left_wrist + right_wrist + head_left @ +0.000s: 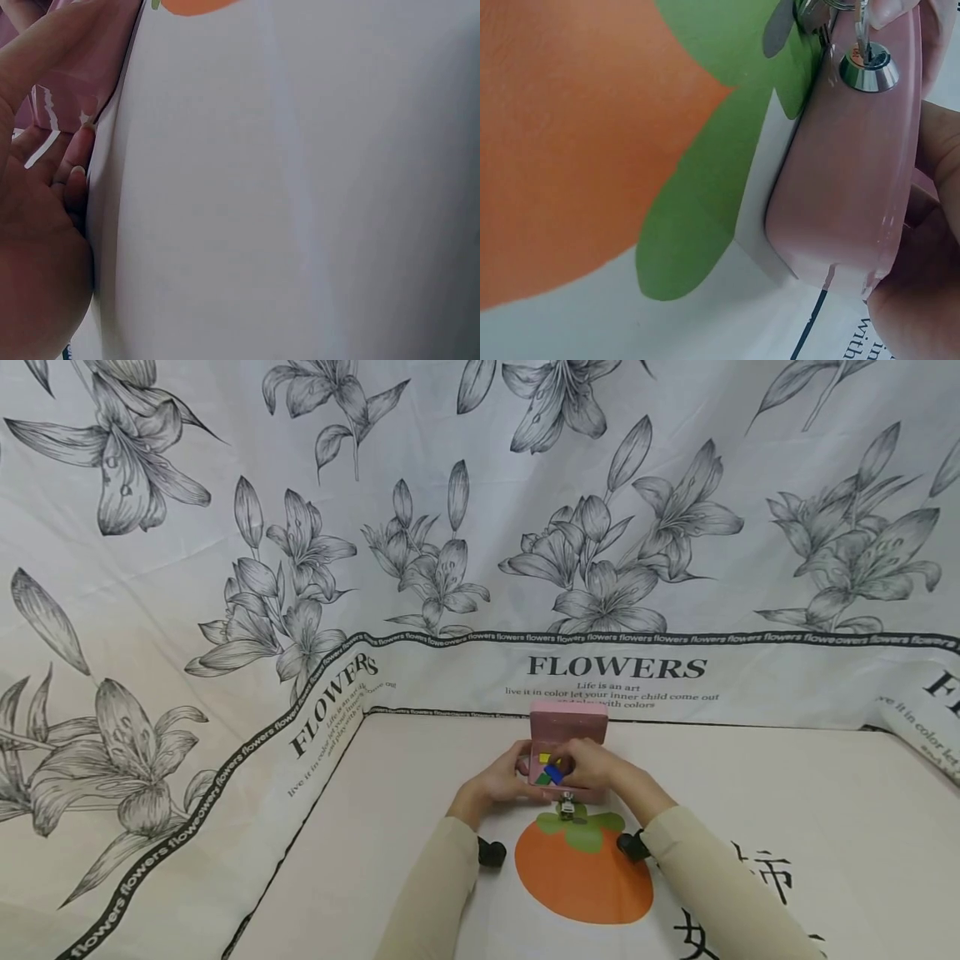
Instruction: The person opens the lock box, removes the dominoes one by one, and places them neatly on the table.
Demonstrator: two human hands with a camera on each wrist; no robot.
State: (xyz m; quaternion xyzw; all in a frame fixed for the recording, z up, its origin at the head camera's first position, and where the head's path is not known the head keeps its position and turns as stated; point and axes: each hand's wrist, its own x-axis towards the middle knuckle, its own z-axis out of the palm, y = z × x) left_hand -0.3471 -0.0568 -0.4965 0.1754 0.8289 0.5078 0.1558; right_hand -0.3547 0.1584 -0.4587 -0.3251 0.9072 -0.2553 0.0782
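A pink lockable box (568, 724) stands on the table with its lid raised. Keys (567, 808) hang from the lock (868, 69) on its front wall. My left hand (504, 777) grips the box's left side, thumb along the front; the left wrist view shows this hand (34, 225) close up, other fingers by the end wall. Over the front edge, my right hand (592, 764) reaches inside and pinches a small blue block (553, 772). A yellow block (545, 758) and a green block (543, 780) lie beside it. In the right wrist view, the box hides this hand's (922, 315) fingertips.
A white tablecloth (360, 860) covers the table, printed with an orange persimmon (585, 877) just before the box and black characters (772, 872) to the right. A flower-patterned curtain (480, 585) hangs close behind the box and along the left.
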